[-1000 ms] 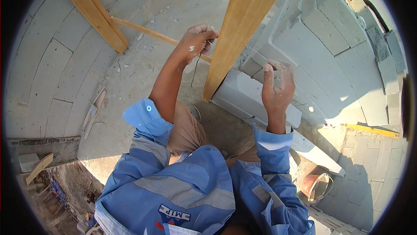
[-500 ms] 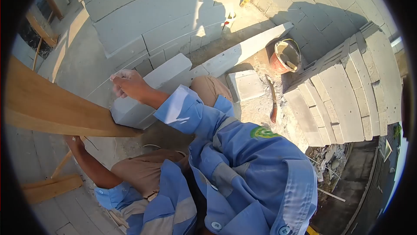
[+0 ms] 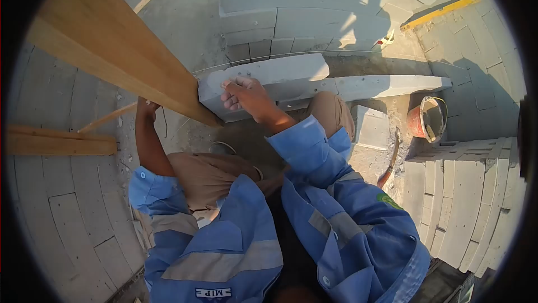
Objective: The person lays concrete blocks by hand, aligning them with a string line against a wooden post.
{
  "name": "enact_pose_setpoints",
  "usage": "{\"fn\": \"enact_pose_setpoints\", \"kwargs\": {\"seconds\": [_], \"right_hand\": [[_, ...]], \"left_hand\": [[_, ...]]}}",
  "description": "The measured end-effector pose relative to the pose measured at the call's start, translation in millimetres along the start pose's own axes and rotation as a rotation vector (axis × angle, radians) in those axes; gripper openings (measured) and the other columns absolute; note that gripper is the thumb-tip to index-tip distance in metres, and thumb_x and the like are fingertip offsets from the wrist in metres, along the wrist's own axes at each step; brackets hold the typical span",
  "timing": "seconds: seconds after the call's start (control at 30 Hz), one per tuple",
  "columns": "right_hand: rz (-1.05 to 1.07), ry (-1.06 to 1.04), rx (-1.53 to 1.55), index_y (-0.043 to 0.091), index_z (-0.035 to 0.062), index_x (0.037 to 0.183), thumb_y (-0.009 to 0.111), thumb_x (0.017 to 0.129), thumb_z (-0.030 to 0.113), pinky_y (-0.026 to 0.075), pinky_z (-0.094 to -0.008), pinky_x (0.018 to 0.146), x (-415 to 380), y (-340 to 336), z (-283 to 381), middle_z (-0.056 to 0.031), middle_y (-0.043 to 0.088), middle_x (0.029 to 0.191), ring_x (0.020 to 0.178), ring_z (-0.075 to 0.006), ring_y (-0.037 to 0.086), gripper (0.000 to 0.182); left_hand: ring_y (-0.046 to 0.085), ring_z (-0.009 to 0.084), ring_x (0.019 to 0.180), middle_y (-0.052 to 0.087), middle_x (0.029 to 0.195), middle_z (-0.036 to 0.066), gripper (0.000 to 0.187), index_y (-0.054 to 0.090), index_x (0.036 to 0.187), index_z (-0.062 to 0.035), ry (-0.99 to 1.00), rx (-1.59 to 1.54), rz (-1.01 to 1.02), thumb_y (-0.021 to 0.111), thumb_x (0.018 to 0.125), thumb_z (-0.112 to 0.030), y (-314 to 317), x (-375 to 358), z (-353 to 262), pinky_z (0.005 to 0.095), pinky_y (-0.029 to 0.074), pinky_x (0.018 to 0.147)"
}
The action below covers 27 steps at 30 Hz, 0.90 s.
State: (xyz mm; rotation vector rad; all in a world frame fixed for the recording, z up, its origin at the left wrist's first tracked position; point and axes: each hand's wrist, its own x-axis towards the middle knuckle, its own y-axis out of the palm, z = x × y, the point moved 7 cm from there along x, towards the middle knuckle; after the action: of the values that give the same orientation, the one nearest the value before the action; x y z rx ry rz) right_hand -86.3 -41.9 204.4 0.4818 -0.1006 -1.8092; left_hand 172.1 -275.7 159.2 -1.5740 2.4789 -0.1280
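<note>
My right hand [image 3: 242, 97] is closed in front of a pale concrete block [image 3: 272, 69], its dusty fingers curled with thumb and fingertips together. Whatever is between them, if anything, cannot be made out. The block lies lengthwise at the end of a low course of blocks [image 3: 381, 85], its left end close beside an upright wooden post [image 3: 120, 51]. My left hand [image 3: 147, 107] is at the near side of the post, fingers mostly hidden by the wood. A thin string [image 3: 358, 51] runs just beyond the block.
A red bucket [image 3: 417, 122] with a tool in it stands at the right. Before it lie a loose block [image 3: 372, 128] and a curved-handled tool [image 3: 389, 163]. Stacked blocks [image 3: 459, 202] rise at lower right, and a yellow level [image 3: 440, 12] leans far right. Timber [image 3: 61, 141] lies left.
My view has swung left, shifting the scene rightward. My right hand has moved from the block's far left edge to its near side. My left hand stays by the post.
</note>
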Motion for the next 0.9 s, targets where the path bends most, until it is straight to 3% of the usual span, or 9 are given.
{"fn": "enact_pose_setpoints", "kwargs": {"seconds": [0.1, 0.27, 0.47, 0.53, 0.7, 0.77, 0.8, 0.87, 0.9], "right_hand": [[0.063, 0.054, -0.048, 0.064, 0.0002, 0.104, 0.061, 0.095, 0.03, 0.052, -0.0261, 0.063, -8, 14, -30, -0.0066, 0.065, 0.082, 0.069, -0.0124, 0.063, 0.031], [0.126, 0.103, -0.082, 0.064, 0.0003, 0.105, 0.062, 0.094, 0.03, 0.051, -0.026, 0.064, -5, 38, -62, -0.0064, 0.065, 0.084, 0.071, -0.0128, 0.063, 0.032], [0.147, 0.031, -0.16, 0.064, -0.0006, 0.103, 0.062, 0.094, 0.033, 0.049, -0.027, 0.063, 3, 80, -68, -0.0044, 0.063, 0.08, 0.07, -0.0124, 0.06, 0.035], [0.154, 0.04, -0.317, 0.063, -0.0025, 0.107, 0.061, 0.096, 0.044, 0.051, -0.0291, 0.074, 14, 84, -72, -0.0074, 0.066, 0.093, 0.086, -0.0155, 0.065, 0.048], [0.254, 0.17, -0.27, 0.063, -0.003, 0.105, 0.059, 0.096, 0.048, 0.051, -0.0326, 0.081, 8, 91, -72, -0.0105, 0.067, 0.1, 0.093, -0.0187, 0.064, 0.052], [0.286, 0.231, -0.213, 0.063, -0.002, 0.105, 0.058, 0.096, 0.049, 0.05, -0.0337, 0.083, 1, 99, -77, -0.0114, 0.067, 0.101, 0.094, -0.0196, 0.064, 0.052], [0.301, 0.227, -0.224, 0.063, -0.0016, 0.104, 0.059, 0.096, 0.048, 0.05, -0.0336, 0.082, 1, 103, -81, -0.0116, 0.067, 0.101, 0.094, -0.0199, 0.064, 0.051], [0.307, 0.223, -0.233, 0.063, -0.0012, 0.103, 0.059, 0.096, 0.048, 0.051, -0.0335, 0.082, 2, 109, -88, -0.0118, 0.067, 0.1, 0.095, -0.0202, 0.064, 0.05], [0.335, 0.227, -0.205, 0.063, -0.001, 0.104, 0.059, 0.096, 0.048, 0.051, -0.0333, 0.081, 1, 111, -93, -0.0118, 0.067, 0.1, 0.094, -0.0199, 0.064, 0.05]], "left_hand": [[0.067, 0.0207, 0.079, 0.07, 0.096, 0.008, 0.024, 0.065, 0.108, -0.0021, -0.108, 0.011, -0.173, 0.063, 0.093, -0.021, 30, -29, -51, 0.035, 0.056, 0.067], [0.068, 0.019, 0.083, 0.07, 0.099, 0.009, 0.024, 0.066, 0.106, -0.002, -0.178, -0.136, -0.134, 0.061, 0.094, -0.022, 42, -32, -46, 0.0344, 0.057, 0.067], [0.069, 0.0211, 0.081, 0.071, 0.097, 0.01, 0.023, 0.067, 0.105, -0.0003, -0.185, -0.039, -0.141, 0.062, 0.094, -0.02, 48, -38, -47, 0.0348, 0.057, 0.065], [0.069, 0.0217, 0.08, 0.071, 0.095, 0.011, 0.023, 0.067, 0.105, -0.0003, -0.175, -0.065, -0.158, 0.063, 0.093, -0.019, 49, -38, -47, 0.035, 0.057, 0.065], [0.069, 0.023, 0.082, 0.07, 0.099, 0.011, 0.027, 0.065, 0.112, -0.001, -0.089, 0.022, -0.123, 0.066, 0.09, -0.017, 44, -30, -39, 0.0368, 0.057, 0.064], [0.068, 0.0231, 0.086, 0.069, 0.105, 0.012, 0.034, 0.062, 0.118, -0.0028, -0.231, -0.319, -0.2, 0.065, 0.09, -0.023, 42, -31, -25, 0.0387, 0.058, 0.066], [0.068, 0.0231, 0.086, 0.069, 0.105, 0.012, 0.034, 0.062, 0.118, -0.0028, -0.232, -0.322, -0.193, 0.065, 0.09, -0.023, 42, -32, -21, 0.0387, 0.058, 0.066], [0.068, 0.0233, 0.09, 0.066, 0.113, 0.011, 0.043, 0.055, 0.127, -0.0067, -0.072, 0.145, -0.074, 0.061, 0.092, -0.031, 47, -32, -26, 0.0398, 0.059, 0.069], [0.068, 0.0233, 0.09, 0.066, 0.113, 0.011, 0.043, 0.055, 0.127, -0.0067, -0.07, 0.143, -0.063, 0.061, 0.092, -0.031, 44, -27, -14, 0.0398, 0.059, 0.069]]}}
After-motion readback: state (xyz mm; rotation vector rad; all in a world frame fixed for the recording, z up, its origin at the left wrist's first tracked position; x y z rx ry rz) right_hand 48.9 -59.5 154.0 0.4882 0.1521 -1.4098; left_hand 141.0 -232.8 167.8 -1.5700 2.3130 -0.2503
